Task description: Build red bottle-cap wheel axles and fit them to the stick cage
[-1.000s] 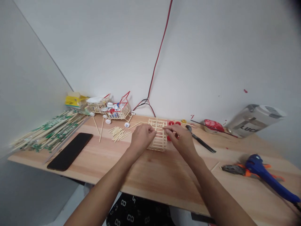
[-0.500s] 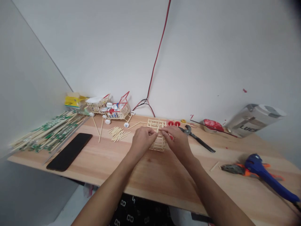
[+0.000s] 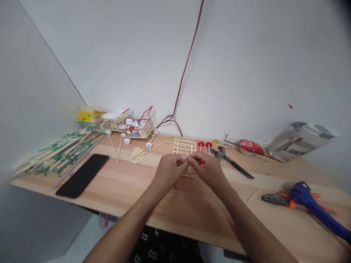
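Observation:
My left hand and my right hand meet at the fingertips, both closed in a pinch. A thin wooden stick rises from between their fingers; its held part is hidden. Just behind and under the hands is a small crate-like frame of wooden sticks, its lower part partly covered by them. Red bottle caps on sticks lie right beside the frame. To the left is a loose pile of short cut sticks.
Stick carts with bottle-cap wheels stand against the wall. Wrapped chopsticks and a black phone lie left. On the right are black-handled pincers, a blue glue gun, a red paint tub and a plastic container.
Both hands have drawn slightly down toward me from the frame's middle, and their fingertips have come together. The stick between them now shows above the fingers. The view has shifted slightly.

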`<state>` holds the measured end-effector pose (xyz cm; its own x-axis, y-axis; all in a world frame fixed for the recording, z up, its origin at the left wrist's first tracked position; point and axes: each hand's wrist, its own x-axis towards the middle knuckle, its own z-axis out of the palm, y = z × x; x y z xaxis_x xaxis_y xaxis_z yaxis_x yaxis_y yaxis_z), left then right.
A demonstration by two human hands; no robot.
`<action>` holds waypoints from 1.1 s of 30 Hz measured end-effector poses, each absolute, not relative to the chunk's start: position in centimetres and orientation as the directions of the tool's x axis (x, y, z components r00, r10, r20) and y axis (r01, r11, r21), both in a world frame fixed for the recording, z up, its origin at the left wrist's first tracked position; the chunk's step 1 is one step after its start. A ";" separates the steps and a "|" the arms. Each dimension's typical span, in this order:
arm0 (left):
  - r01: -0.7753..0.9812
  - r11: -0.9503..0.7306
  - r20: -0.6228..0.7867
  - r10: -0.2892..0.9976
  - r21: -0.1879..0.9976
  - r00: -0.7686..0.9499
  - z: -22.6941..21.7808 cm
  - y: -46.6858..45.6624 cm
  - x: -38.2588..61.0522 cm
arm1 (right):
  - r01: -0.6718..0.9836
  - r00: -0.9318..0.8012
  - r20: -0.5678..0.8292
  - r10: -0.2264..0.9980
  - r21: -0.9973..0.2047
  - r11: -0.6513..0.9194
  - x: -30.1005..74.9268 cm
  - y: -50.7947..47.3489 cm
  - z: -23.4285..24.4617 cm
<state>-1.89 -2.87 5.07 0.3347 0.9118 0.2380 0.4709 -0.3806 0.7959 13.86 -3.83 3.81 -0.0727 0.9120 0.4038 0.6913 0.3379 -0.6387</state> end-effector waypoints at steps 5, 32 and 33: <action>0.467 -0.392 0.243 0.906 0.793 0.348 5.2 -3.2 -2.2 | 0.664 -0.081 0.351 0.933 -0.679 0.313 13.8 -4.1 4.1; 0.150 -0.408 0.383 0.908 0.900 0.170 6.1 -1.2 -2.2 | 0.530 -0.131 0.274 0.953 -0.793 0.301 13.5 -4.2 4.0; 0.149 -0.409 0.384 0.907 0.900 0.172 6.0 -1.2 -2.2 | 0.535 -0.136 0.272 0.953 -0.789 0.302 13.4 -4.3 4.1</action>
<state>-2.16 -1.18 6.04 0.1724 0.9072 0.3838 0.1493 -0.4092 0.9001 13.40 -4.28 4.09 -0.1364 0.9527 0.2716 0.5347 0.3016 -0.7894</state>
